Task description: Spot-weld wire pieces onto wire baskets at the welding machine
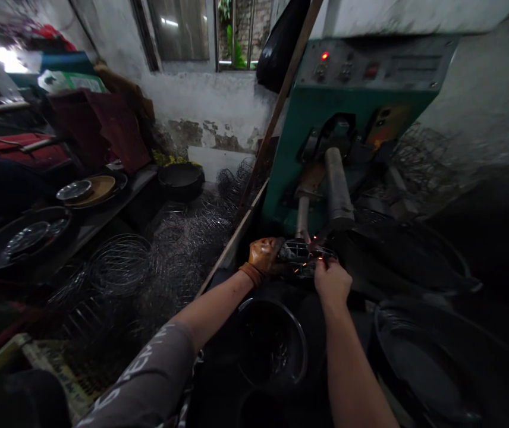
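I hold a small wire frame (302,257) under the electrode arm (337,189) of the green welding machine (348,119), at the far centre of the work area. My left hand (263,255), in an orange glove, has its fingers closed on the frame's left end. My right hand (332,280), bare, pinches the frame's right end from the near side. Small orange sparks (314,248) show at the contact point, so I judge the step in hand to be a spot weld on one wire joint.

In my judgement the next move calls for a steady frame until the sparks stop, then a small shift to bring the next joint under the tip. A dark round bowl (272,345) sits near me, below both forearms. Loose wire rings (121,264) lie piled to the left.
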Demonstrator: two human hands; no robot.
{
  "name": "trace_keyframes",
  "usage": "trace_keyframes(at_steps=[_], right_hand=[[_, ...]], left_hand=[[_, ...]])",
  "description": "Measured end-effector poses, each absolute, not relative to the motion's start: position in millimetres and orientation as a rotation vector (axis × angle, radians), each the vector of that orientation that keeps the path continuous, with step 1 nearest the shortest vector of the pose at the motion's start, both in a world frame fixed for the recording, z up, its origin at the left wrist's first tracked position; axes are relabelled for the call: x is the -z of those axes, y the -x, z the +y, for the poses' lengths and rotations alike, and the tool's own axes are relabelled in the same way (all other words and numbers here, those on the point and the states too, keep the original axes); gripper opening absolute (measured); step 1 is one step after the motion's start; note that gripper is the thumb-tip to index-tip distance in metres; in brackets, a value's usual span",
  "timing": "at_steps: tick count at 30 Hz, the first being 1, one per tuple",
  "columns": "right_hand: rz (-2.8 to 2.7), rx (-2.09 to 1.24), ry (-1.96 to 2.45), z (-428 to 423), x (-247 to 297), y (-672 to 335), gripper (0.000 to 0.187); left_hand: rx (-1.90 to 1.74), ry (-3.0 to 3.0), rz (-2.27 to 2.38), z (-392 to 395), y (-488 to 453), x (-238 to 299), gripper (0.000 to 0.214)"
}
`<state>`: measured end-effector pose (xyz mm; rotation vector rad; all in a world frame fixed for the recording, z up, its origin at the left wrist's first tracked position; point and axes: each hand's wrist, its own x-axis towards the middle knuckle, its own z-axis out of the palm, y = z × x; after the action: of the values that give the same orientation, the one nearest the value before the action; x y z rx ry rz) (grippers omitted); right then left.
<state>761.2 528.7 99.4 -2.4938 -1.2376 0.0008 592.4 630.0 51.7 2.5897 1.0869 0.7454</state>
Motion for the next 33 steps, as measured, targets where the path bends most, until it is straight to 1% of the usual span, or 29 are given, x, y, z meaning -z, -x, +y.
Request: trace_keyframes(at_steps=[3, 8, 11, 15, 18, 20, 23, 25, 27, 29, 30, 33], right_hand=[[-1.222, 0.043, 2.466, 527.6, -93.5, -769.1, 0.029], [-1.154, -0.001, 2.485, 527.0, -86.6, -782.6, 0.033], [-1.131, 0.002, 2.469, 528.2, -82.5, -786.7, 0.038], [-1.113, -0.018, 2.437, 531.8, -80.5, -787.2, 0.041], [-1.115, -0.038, 2.431, 528.8, -82.9, -787.7, 0.038], [-1.133, -0.025, 2.468, 520.7, -85.5, -788.2, 0.037], [-1.182, 0.042, 2.482, 505.8, -90.9, -782.7, 0.038], [-1.262, 0.039, 2.408, 502.7, -96.6, -770.1, 0.036], [-1.377, -0.043, 2.346, 508.9, -104.4, -750.1, 0.032], [-1.465, -0.134, 2.373, 521.7, -113.2, -727.4, 0.032], [-1.482, -0.163, 2.423, 528.4, -117.4, -717.2, 0.033], [-1.478, -0.182, 2.556, 540.4, -126.0, -699.9, 0.034]], left_hand=[[-0.704, -2.616, 1.122, 623.6, -597.4, -64.1, 0.078], [-0.508, -2.674, 1.199, 613.6, -607.3, -90.1, 0.073], [-0.47, -2.686, 1.213, 611.0, -610.5, -95.6, 0.072], [-0.478, -2.684, 1.236, 611.8, -614.7, -93.8, 0.071], [-0.604, -2.662, 1.187, 612.9, -613.4, -89.4, 0.069], [-0.758, -2.632, 1.115, 612.0, -604.1, -82.6, 0.078], [-0.888, -2.497, 1.112, 606.8, -576.3, -63.9, 0.102], [-0.823, -2.337, 1.267, 602.5, -556.7, -47.9, 0.103], [-0.695, -2.188, 1.41, 600.8, -544.6, -33.2, 0.102], [-0.604, -2.106, 1.441, 603.8, -543.0, -23.1, 0.104], [-0.581, -2.076, 1.435, 606.9, -545.5, -20.2, 0.099], [-0.58, -2.033, 1.41, 617.5, -557.6, -19.7, 0.073]])
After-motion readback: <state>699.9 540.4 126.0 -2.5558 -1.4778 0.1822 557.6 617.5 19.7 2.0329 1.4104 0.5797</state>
